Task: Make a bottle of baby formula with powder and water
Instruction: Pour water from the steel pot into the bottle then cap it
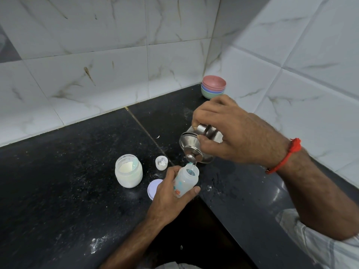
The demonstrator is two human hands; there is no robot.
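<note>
Your right hand (231, 133) is gripping and tipping a steel jug (196, 146) over the baby bottle (185, 179), which your left hand (172, 193) is clasping at the desk's (77, 191) inner corner.

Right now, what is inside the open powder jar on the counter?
The jar holds white powder, with a pale green scoop leaning against its inner wall. The frosted wall hides how deep the powder goes, and the scoop's lower end is buried out of sight.

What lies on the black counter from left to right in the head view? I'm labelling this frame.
Frosted glass jar of white powder → small white plastic cap dusted with powder → clear baby bottle gripped by the left hand → steel pouring vessel tipped by the right hand; the stack of pastel bowls sits further back.
</note>
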